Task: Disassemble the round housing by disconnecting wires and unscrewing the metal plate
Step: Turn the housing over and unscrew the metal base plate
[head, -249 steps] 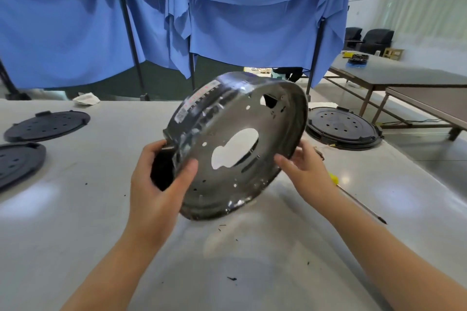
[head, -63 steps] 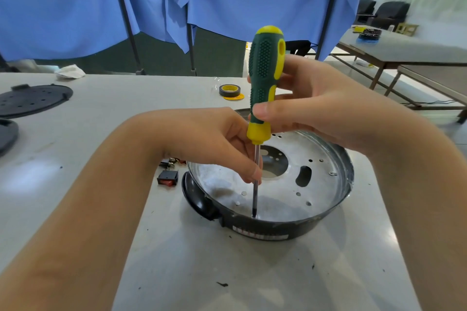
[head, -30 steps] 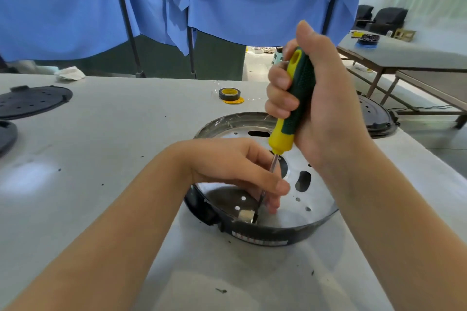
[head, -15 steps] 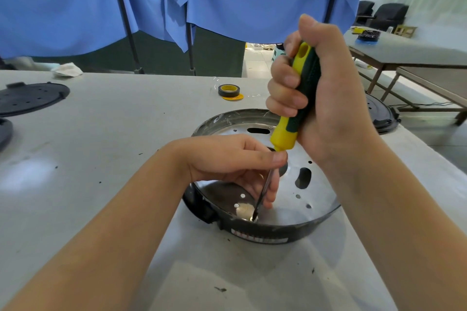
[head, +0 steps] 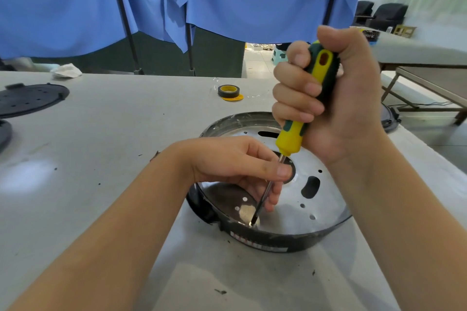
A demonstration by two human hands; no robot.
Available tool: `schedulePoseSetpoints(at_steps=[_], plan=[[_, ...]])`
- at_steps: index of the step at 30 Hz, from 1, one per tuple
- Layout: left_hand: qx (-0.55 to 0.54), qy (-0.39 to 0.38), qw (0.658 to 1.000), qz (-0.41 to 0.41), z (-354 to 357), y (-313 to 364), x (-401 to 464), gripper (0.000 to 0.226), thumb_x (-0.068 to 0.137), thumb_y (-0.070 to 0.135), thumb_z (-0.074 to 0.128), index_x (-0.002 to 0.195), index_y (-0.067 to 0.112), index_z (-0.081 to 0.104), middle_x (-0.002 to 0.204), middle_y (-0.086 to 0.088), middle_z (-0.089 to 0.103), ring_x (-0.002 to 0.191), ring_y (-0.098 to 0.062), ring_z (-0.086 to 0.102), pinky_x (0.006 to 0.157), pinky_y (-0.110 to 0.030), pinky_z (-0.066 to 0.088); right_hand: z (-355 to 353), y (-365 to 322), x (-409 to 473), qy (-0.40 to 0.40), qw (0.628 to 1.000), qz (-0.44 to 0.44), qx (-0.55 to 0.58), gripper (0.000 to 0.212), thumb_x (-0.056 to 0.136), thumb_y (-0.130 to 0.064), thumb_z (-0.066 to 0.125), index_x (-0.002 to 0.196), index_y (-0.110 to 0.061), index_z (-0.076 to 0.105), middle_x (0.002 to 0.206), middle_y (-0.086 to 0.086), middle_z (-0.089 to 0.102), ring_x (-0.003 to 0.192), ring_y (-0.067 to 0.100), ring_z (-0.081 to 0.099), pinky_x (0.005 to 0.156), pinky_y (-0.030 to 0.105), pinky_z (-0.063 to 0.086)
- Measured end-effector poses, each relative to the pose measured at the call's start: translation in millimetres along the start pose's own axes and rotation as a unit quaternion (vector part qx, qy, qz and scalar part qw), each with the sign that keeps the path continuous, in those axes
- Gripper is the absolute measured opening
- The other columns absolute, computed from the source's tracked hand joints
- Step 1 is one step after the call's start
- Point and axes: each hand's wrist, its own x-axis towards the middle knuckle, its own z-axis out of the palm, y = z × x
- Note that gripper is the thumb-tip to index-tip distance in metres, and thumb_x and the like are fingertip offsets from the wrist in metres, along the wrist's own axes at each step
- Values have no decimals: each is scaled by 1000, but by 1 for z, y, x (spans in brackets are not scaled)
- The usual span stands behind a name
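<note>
the round black housing with its perforated silver metal plate (head: 303, 199) lies open side up on the pale grey tabletop (head: 101, 159), near its front edge. the right hand (head: 336, 98) has a full fist grip closed around the green and yellow screwdriver (head: 307, 108), tilted so its tip meets the plate near the rim, probably at a screw. the left hand (head: 235, 166) pinches the thin shaft between thumb and fingers, seemingly steadying the tip. a roll of black and yellow tape (head: 228, 91) sits well behind.
</note>
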Motion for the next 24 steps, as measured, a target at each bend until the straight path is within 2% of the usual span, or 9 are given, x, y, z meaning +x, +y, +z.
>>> schedulePoseSetpoints(at_steps=[4,7,10,12,16,19,21,24], plan=[[5,-14,1000,0,-3,0,-2,37,68,54,75,77,19,71,78,1,71,77,-19,68,79,-28,52,7,1,1,63,990,-17,-124,31,92,-32,44,68,-13,47,51,-1,44,40,11,37,41,22,38],[41,-4,999,-20,-3,1,-1,26,74,33,79,84,12,67,80,0,71,79,-17,68,79,-26,53,18,5,-1,128,965,-50,-225,33,95,-37,52,70,-14,52,57,1,53,46,15,47,47,26,45],[125,14,990,-58,-2,8,-3,15,80,22,76,93,18,69,87,1,73,83,-11,69,76,-17,52,28,10,-5,150,950,-91,-260,32,95,-36,55,72,-13,52,60,4,52,47,15,48,47,28,46],[202,31,975,-90,0,16,-7,21,79,29,80,97,27,69,87,10,75,82,-3,69,72,-12,51,32,12,-6,145,952,-103,-250,31,96,-32,55,72,-13,50,60,5,50,47,17,44,46,27,43],[317,53,934,-157,4,26,-15,24,71,45,82,90,36,70,80,25,71,79,8,65,73,-15,45,36,15,-7,109,964,-111,-217,28,96,-25,52,74,-11,43,57,5,43,43,17,37,44,25,34],[353,57,913,-198,7,26,-15,20,72,41,83,88,34,73,73,24,70,70,9,64,67,-13,46,38,17,-9,59,973,-110,-194,25,91,-24,51,73,-10,41,54,4,41,39,14,34,41,23,31],[369,59,903,-210,9,23,-11,19,73,35,83,89,30,75,70,22,70,68,6,63,70,-16,52,39,17,-10,23,977,-107,-185,24,89,-24,49,71,-10,41,51,3,40,37,13,33,40,22,31],[359,61,906,-216,8,20,-8,16,74,31,83,86,27,72,64,22,66,63,6,61,69,-14,52,41,18,-10,-20,981,-87,-173,25,88,-25,48,69,-10,41,49,1,40,34,12,31,39,20,30]])
